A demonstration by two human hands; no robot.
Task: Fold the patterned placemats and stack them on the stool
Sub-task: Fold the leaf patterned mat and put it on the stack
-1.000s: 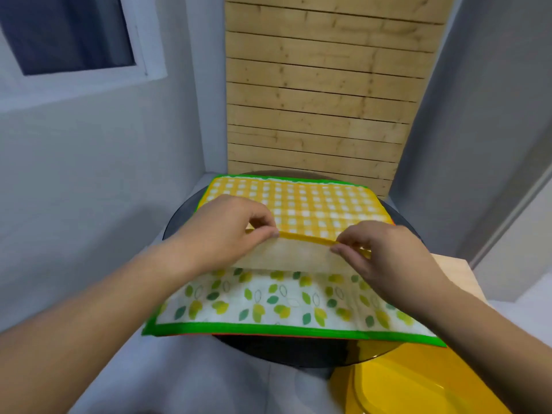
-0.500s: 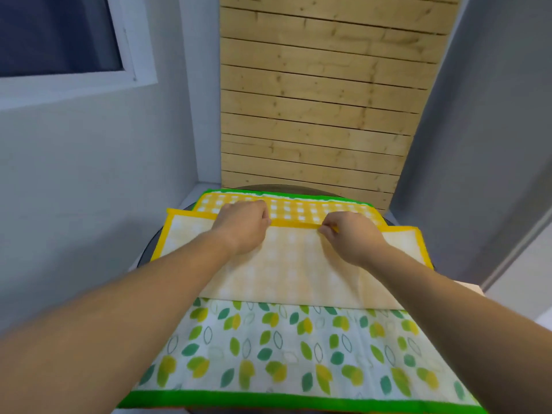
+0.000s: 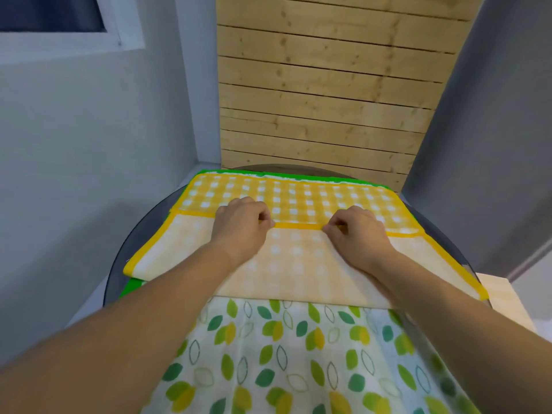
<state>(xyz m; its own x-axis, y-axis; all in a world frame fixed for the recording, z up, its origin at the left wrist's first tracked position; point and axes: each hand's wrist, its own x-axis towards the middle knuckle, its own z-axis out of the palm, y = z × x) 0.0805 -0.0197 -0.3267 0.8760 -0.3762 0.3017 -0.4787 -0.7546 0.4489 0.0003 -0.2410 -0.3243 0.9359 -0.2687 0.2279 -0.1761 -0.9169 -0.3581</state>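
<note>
Left: dark glass table (image 3: 131, 243) carries both mats. The leaf mat (image 3: 268, 354) lies flat underneath, its green border showing at the far edge.

Left hand (image 3: 242, 225): fingers curled, pinching the hem of the yellow mat (image 3: 298, 198).

Centre: the yellow mat lies on the leaf mat. Its near half is turned over away from the person, pale underside up. The hem sits short of the far edge, with a band of checks showing beyond it.

Right hand (image 3: 358, 234): same pinch on the same hem, near the left.

Judgement: first fold, partly laid. Carry both pinches forward evenly until hem meets hem. Check the corners, since the flap looks wider than the band beyond. Then flatten the crease with the palms. Risk: the leaf mat drags along.

Right: pale wood corner (image 3: 504, 297) just beside the table, possibly the stool; cannot tell.
</note>
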